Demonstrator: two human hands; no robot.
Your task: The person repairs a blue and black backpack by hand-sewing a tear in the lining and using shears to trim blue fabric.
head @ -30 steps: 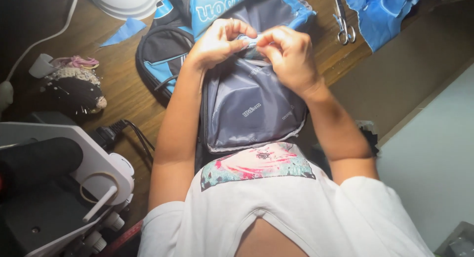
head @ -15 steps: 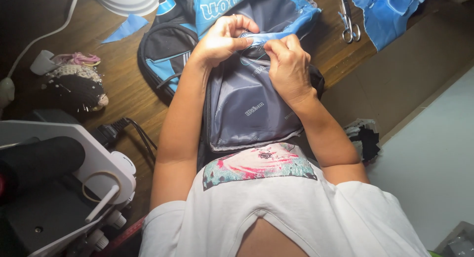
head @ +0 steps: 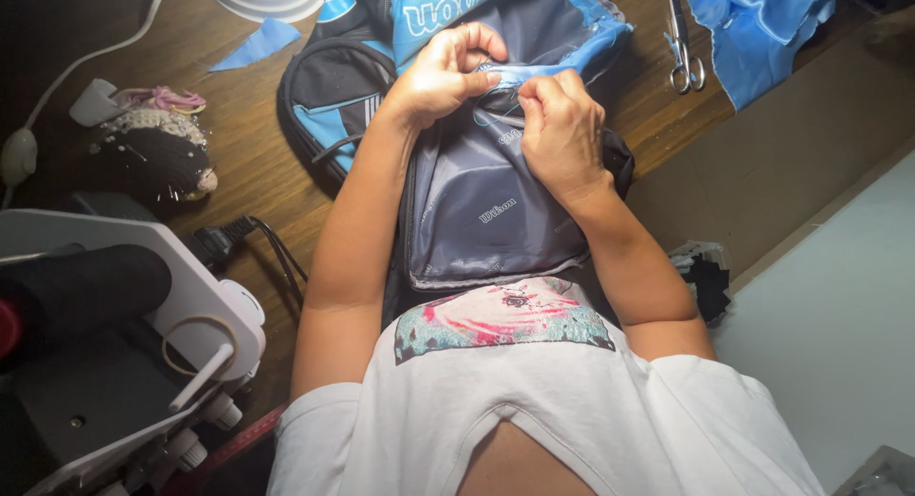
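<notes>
Grey-blue backpack [head: 481, 210] lies on my lap & the wooden table [head: 257, 162], its inside hidden. My right hand [head: 562, 134] pinches its blue edge; left hand [head: 443, 72] grips same edge at 10 o'clock. Scissors [head: 681, 48] at 1 o'clock, 1 pincushion [head: 157, 158] at 9.

Hands: two are showing, the left hand [head: 443, 72] and the right hand [head: 562, 129], both pinching the same fabric edge.
Backpacks: one blue and grey backpack [head: 477, 201] is lying on the table.
Scissors: one pair of scissors [head: 682, 40] is lying beside the backpack.
Sewing machines: one white sewing machine [head: 124, 334] is standing at the left.
Pincushions: one dark pincushion [head: 157, 162] is resting near the machine.
Loose blue fabric pieces: two are lying apart, a large blue cloth [head: 762, 29] and a small blue scrap [head: 255, 46].
Power plugs: one black plug [head: 214, 243] is lying on the wooden table [head: 257, 182].
</notes>
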